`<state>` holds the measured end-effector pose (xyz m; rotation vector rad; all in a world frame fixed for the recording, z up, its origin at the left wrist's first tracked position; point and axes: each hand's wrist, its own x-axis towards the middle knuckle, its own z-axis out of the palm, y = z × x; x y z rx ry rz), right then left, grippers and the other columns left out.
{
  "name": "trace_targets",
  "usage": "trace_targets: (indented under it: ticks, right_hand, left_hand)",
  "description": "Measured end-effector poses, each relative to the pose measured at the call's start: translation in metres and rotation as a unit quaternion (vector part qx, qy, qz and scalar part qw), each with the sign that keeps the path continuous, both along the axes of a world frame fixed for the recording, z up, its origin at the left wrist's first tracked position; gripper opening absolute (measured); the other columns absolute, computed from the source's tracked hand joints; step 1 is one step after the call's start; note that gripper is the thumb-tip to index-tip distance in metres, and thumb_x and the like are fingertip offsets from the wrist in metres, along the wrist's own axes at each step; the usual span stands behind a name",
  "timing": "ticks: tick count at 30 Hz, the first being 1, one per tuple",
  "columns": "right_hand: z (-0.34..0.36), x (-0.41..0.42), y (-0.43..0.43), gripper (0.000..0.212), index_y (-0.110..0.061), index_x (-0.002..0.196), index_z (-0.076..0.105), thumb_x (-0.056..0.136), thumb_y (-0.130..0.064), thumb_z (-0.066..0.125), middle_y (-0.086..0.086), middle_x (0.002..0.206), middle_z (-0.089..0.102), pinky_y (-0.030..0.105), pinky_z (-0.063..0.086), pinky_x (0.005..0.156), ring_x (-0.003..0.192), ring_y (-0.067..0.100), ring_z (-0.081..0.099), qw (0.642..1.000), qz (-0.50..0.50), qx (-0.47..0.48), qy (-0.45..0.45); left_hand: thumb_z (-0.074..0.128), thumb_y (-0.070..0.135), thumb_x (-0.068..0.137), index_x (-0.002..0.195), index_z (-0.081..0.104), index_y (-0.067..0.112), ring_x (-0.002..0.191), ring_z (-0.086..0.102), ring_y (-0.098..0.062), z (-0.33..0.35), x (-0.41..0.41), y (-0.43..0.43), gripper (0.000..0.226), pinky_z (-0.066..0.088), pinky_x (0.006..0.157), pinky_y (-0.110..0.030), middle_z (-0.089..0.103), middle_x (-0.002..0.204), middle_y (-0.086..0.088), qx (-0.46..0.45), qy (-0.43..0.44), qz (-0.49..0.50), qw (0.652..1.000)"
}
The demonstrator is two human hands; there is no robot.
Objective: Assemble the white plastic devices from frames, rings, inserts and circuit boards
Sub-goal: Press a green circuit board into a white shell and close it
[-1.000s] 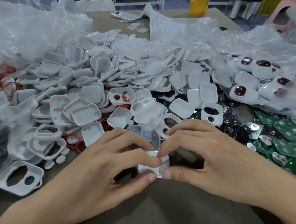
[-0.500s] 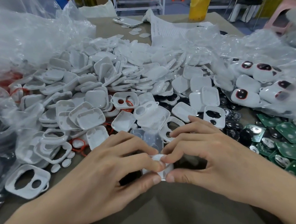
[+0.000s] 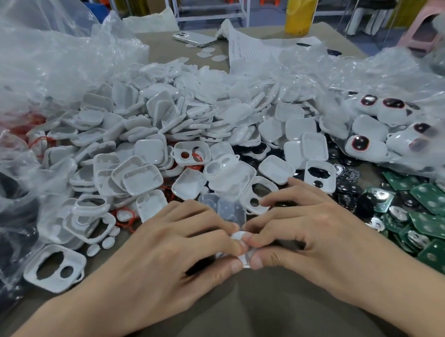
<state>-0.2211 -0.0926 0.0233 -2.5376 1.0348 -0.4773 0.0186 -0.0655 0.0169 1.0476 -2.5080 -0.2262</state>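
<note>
Near centre of the worktop (image 3: 254, 325), left hand (image 3: 169, 247) and right hand (image 3: 315, 241) pinch one small white device part (image 3: 237, 236) between thumbs and forefingers. Since a second ago the fingers have drawn closer, hiding more of it (probably pressing pieces together)

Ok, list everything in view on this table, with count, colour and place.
white shells: many, white, heaped mid-table
two-hole frame: one, white, alone near left
rings: several, red, among left shells
circuit boards: many, green, right
black inserts: many, black, beside the boards
finished devices: several, white, dark windows, right bag
plastic bags: at least two, clear, both sides
phone: one, silver-white, far edge
drink cup: one, orange, far edge
white plastic part: one, white, pinched between both hands
left hand, right hand: front centre, fingertips meeting on the part
</note>
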Motion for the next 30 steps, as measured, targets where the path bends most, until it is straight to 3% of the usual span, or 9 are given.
trace_targets:
  ticks: [5, 10, 13, 17, 20, 23, 26, 30]
  right_hand:
    - [-0.003, 0.003, 0.007, 0.031, -0.043, 0.096, 0.072, 0.085, -0.064, 0.053, -0.032, 0.107, 0.066, 0.023, 0.038, 0.102, 0.107, -0.003, 0.047, 0.999, -0.036, 0.0, -0.02]
    - [-0.005, 0.004, 0.004, 0.031, -0.048, 0.1, 0.07, 0.077, -0.065, 0.058, -0.038, 0.098, 0.059, 0.006, 0.024, 0.101, 0.117, -0.008, 0.037, 0.998, -0.056, 0.02, -0.021]
    - [-0.003, 0.006, 0.009, 0.023, -0.046, 0.098, 0.071, 0.08, -0.059, 0.066, -0.042, 0.092, 0.049, 0.001, 0.019, 0.099, 0.115, -0.01, 0.033, 0.997, -0.067, 0.021, -0.017]
    - [0.004, 0.013, 0.01, 0.013, -0.04, 0.094, 0.064, 0.084, -0.045, 0.07, -0.027, 0.088, 0.06, 0.003, 0.016, 0.094, 0.102, -0.001, 0.034, 0.997, -0.065, -0.016, 0.027]
    - [0.011, 0.018, 0.014, 0.014, -0.038, 0.093, 0.064, 0.083, -0.04, 0.073, -0.028, 0.073, 0.047, 0.001, 0.016, 0.089, 0.093, 0.004, 0.037, 0.995, -0.082, -0.022, 0.045]
    - [0.017, 0.021, 0.018, 0.015, -0.035, 0.096, 0.066, 0.083, -0.038, 0.073, -0.026, 0.069, 0.04, 0.008, 0.021, 0.083, 0.094, 0.008, 0.042, 0.994, -0.093, -0.008, 0.058]
    - [0.021, 0.023, 0.023, 0.016, -0.033, 0.103, 0.067, 0.088, -0.036, 0.07, -0.024, 0.072, 0.039, 0.016, 0.018, 0.075, 0.099, 0.011, 0.045, 0.992, -0.107, -0.007, 0.068]
    - [0.014, 0.021, 0.034, 0.018, -0.033, 0.11, 0.064, 0.093, -0.036, 0.064, -0.019, 0.094, 0.056, 0.017, 0.018, 0.082, 0.111, 0.01, 0.045, 0.99, -0.126, -0.011, 0.057]
  left_hand:
    - [0.057, 0.049, 0.098, 0.097, 0.067, 0.038, 0.111, 0.056, -0.005, 0.001, 0.0, 0.002, 0.015, 0.046, 0.09, -0.029, 0.06, 0.111, 0.027, 0.058, 0.033, 0.021, 0.998]
    - [0.061, 0.053, 0.087, 0.089, 0.062, 0.043, 0.114, 0.052, -0.009, -0.002, -0.006, 0.004, 0.01, 0.035, 0.094, -0.017, 0.062, 0.105, 0.026, 0.145, 0.099, 0.075, 0.982]
    - [0.07, 0.041, 0.087, 0.084, 0.059, 0.042, 0.11, 0.047, -0.006, 0.0, -0.011, 0.003, 0.011, 0.032, 0.088, -0.012, 0.058, 0.099, 0.022, 0.188, 0.117, 0.101, 0.97]
    - [0.07, 0.037, 0.089, 0.093, 0.057, 0.042, 0.112, 0.042, -0.001, 0.006, -0.015, -0.001, 0.015, 0.034, 0.092, -0.018, 0.055, 0.101, 0.018, 0.247, 0.107, 0.12, 0.956]
    - [0.07, 0.034, 0.09, 0.09, 0.059, 0.04, 0.111, 0.042, -0.004, 0.01, -0.015, -0.004, 0.013, 0.035, 0.092, -0.024, 0.055, 0.099, 0.019, 0.269, 0.087, 0.121, 0.951]
    - [0.072, 0.032, 0.089, 0.086, 0.061, 0.039, 0.109, 0.044, -0.004, 0.01, -0.017, -0.004, 0.013, 0.034, 0.086, -0.023, 0.055, 0.098, 0.023, 0.273, 0.09, 0.124, 0.95]
    - [0.073, 0.031, 0.089, 0.083, 0.064, 0.04, 0.112, 0.046, -0.001, 0.003, -0.016, 0.007, 0.014, 0.033, 0.091, -0.021, 0.058, 0.1, 0.027, 0.228, 0.131, 0.118, 0.958]
    - [0.068, 0.049, 0.088, 0.095, 0.064, 0.039, 0.117, 0.05, -0.001, -0.005, -0.012, 0.021, 0.012, 0.036, 0.098, -0.019, 0.062, 0.111, 0.027, 0.141, 0.149, 0.103, 0.973]
